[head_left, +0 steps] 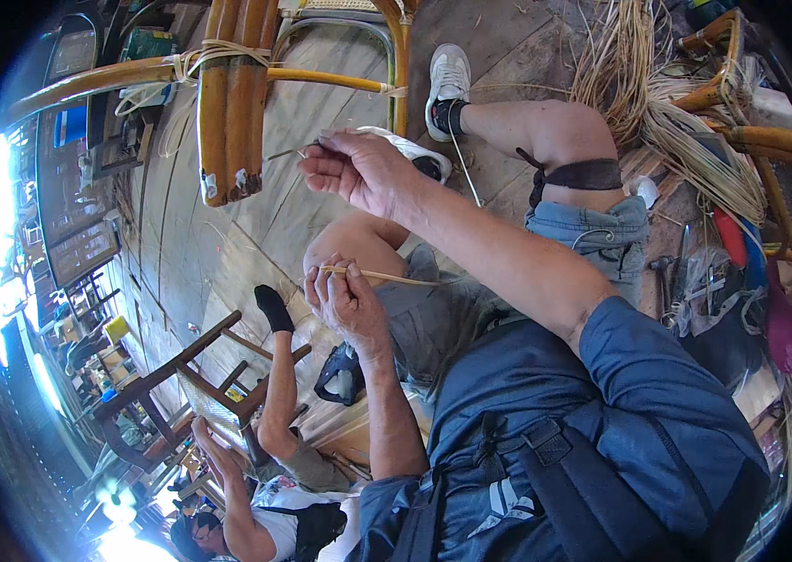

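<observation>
My left hand (pixel 349 304) is closed on a pale rattan strip (pixel 396 277), which runs from its fingers across my lap. Above it, my right hand (pixel 359 170) pinches a thin dark spike (pixel 280 155) between thumb and forefinger, its other fingers curled loosely. I cannot make out exactly what the spike is. Just left of my right hand, apart from it, is the end of a bundle of brown rattan poles (pixel 232 122). Pale cane binding (pixel 198 62) wraps the bundle where a thinner crosspiece (pixel 96 91) meets it.
A large bunch of loose cane strands (pixel 621 66) lies at upper right, beside another rattan frame (pixel 770 145). Hand tools (pixel 666 281) and a plastic bag (pixel 710 286) lie right of my leg. At lower left a person (pixel 246 515) sits near a dark wooden chair (pixel 181 384).
</observation>
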`<state>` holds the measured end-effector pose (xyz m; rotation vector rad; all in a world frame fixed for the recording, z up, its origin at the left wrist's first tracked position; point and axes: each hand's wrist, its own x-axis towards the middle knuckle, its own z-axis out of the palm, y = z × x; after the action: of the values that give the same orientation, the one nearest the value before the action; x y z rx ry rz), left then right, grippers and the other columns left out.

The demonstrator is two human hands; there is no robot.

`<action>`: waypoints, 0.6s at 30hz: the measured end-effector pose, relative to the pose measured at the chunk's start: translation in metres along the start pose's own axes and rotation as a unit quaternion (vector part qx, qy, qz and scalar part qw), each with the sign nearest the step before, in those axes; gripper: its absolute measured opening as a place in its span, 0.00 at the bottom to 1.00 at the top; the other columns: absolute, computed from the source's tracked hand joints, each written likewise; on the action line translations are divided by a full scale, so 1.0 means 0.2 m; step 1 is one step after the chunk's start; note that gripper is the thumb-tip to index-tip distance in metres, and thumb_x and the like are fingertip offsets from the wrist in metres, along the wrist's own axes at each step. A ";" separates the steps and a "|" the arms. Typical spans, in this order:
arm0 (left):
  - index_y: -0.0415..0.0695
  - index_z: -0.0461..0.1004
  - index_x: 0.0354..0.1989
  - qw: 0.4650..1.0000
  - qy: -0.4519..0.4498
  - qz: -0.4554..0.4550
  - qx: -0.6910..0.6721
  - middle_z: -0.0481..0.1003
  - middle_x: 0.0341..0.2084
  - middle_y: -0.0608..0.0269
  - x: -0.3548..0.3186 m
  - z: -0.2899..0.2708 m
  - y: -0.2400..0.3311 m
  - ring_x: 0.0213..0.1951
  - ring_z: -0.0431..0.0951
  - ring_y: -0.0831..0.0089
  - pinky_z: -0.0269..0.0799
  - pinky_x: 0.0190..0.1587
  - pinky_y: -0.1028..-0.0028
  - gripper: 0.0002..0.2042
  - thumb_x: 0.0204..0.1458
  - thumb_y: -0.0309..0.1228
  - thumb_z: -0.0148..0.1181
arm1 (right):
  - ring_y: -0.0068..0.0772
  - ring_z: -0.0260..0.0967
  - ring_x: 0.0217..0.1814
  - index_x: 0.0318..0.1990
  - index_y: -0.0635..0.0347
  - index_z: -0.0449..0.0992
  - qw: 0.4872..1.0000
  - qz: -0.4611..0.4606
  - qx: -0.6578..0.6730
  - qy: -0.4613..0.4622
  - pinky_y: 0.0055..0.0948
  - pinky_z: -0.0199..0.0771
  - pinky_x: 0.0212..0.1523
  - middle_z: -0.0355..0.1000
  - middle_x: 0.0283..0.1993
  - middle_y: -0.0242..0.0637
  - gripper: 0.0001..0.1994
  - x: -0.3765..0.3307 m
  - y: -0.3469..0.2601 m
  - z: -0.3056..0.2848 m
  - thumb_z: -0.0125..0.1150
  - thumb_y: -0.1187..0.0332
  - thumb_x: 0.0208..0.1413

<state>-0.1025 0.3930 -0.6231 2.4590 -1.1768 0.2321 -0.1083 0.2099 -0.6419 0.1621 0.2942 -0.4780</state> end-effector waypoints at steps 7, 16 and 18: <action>0.39 0.73 0.29 1.000 -0.008 0.010 0.003 0.74 0.35 0.59 0.00 0.00 0.00 0.46 0.67 0.59 0.55 0.54 0.62 0.05 0.50 0.26 0.53 | 0.39 0.74 0.33 0.34 0.66 0.68 0.999 0.009 0.033 -0.035 0.39 0.77 0.35 0.72 0.31 0.42 0.09 0.08 0.07 -0.10 0.44 0.69 0.59; 0.39 0.73 0.29 1.000 0.000 -0.007 0.007 0.74 0.34 0.59 0.00 0.00 0.00 0.46 0.66 0.58 0.54 0.54 0.61 0.05 0.50 0.27 0.53 | 0.38 0.73 0.26 0.32 0.67 0.66 0.999 -0.034 -0.037 0.013 0.35 0.77 0.27 0.69 0.27 0.42 0.08 0.09 0.05 -0.04 0.47 0.70 0.57; 0.39 0.73 0.29 1.000 0.000 -0.012 0.007 0.74 0.34 0.59 0.00 0.00 0.00 0.47 0.66 0.58 0.54 0.54 0.61 0.05 0.50 0.27 0.53 | 0.36 0.74 0.29 0.32 0.65 0.68 0.988 -0.104 -0.107 -0.033 0.34 0.78 0.31 0.71 0.30 0.42 0.09 0.06 0.05 -0.02 0.48 0.67 0.57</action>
<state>-0.1018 0.3930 -0.6223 2.4828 -1.1495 0.2344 -0.0952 0.2144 -0.6485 -0.0947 0.2970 -0.6541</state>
